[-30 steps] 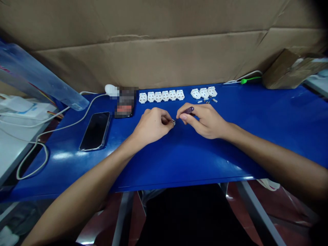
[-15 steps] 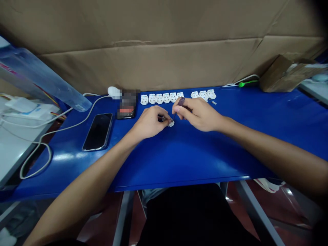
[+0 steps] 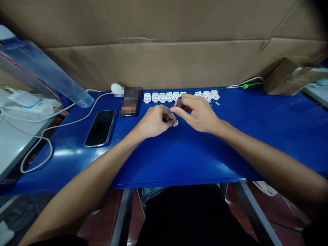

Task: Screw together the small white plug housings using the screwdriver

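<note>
- Two bare hands are close together above the blue table (image 3: pixel 179 159), with a small gap between their fingertips.
- The left hand (image 3: pixel 155 123) pinches a small white socket module (image 3: pixel 175 123) between thumb and fingers, near the middle of the table; the fingers cover part of it.
- The right hand (image 3: pixel 198 112) is closed around a dark purple screwdriver handle (image 3: pixel 179 101), held nearly upright just above the module. Whether the tip touches the module, I cannot tell.
- Six white socket modules (image 3: pixel 162 98) stand in a row behind the hands, the rightmost partly hidden by the right hand.
- Three more socket modules (image 3: pixel 206 96) sit to the right of that row, beyond the right hand, with a small pale piece (image 3: pixel 217 103) near them.
- A smartphone (image 3: pixel 99 129) with a dark screen lies left of the left hand; behind it is a dark handset (image 3: pixel 129 108), partly blurred out.
- A white cable (image 3: pixel 52 148) loops along the table's left side.
- A green-handled tool (image 3: pixel 246 86) lies at the back right, near a cardboard box (image 3: pixel 284 78).
- Brown cardboard (image 3: pixel 164 65) rises behind the table, and a clear plastic sleeve (image 3: pixel 56 75) leans at the left.
</note>
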`<state>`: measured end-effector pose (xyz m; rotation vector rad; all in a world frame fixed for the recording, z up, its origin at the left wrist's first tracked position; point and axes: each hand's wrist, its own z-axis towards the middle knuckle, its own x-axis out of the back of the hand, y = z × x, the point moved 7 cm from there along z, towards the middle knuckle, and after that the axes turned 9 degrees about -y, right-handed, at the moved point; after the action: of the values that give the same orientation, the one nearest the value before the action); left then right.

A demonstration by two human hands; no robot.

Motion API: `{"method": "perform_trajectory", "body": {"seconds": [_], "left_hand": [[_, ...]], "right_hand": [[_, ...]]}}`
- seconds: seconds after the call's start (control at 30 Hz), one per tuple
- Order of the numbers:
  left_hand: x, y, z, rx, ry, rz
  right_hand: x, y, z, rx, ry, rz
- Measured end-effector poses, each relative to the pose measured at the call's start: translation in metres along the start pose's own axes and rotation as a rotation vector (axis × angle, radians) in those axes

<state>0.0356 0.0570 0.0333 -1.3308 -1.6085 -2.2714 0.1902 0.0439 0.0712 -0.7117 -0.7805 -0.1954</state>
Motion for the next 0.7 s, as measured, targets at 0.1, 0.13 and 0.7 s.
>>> {"method": "perform_trajectory", "body": {"seconds": [0.1, 0.13, 0.7], "left_hand": [[-0.002, 0.002, -0.001, -0.012, 0.002, -0.016], [-0.004, 0.002, 0.0, -0.016, -0.006, -0.023], [-0.011, -0.002, 0.001, -0.005, -0.062, -0.003]], "right_hand": [[0.0, 0.005, -0.005, -0.036, 0.024, 0.041], [0.001, 0.007, -0.007, -0.055, 0.03, 0.052], [0.009, 0.007, -0.025, 0.063, -0.04, 0.035]]}}
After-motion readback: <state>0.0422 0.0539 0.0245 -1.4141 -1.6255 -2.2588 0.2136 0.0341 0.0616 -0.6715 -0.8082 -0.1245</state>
